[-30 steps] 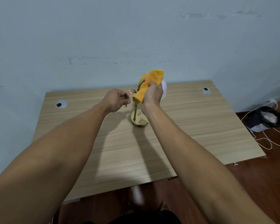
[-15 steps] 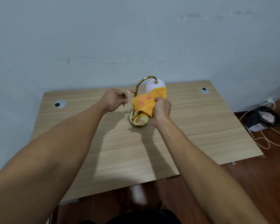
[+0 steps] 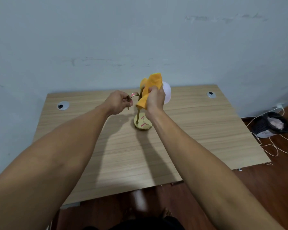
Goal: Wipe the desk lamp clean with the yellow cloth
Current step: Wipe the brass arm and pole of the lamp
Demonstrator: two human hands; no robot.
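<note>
A small desk lamp with a round brass base (image 3: 143, 125), a thin brass stem and a white shade (image 3: 167, 93) stands mid-desk near the wall. Pink marks show on the base. My right hand (image 3: 155, 99) grips the yellow cloth (image 3: 150, 88) bunched around the upper stem and arch, hiding the top of the lamp. My left hand (image 3: 118, 102) pinches a curved brass side arm (image 3: 134, 95) of the lamp, just left of the stem.
The wooden desk (image 3: 189, 138) has two cable grommets, one at the left (image 3: 62, 105) and one at the right (image 3: 211, 94). The wall rises directly behind. On the floor to the right sit a dark basket (image 3: 271, 125) and loose cords.
My right hand with the cloth went from the top of the stem down to the base, then back up to the arch. My left hand kept its hold on the side arm.
</note>
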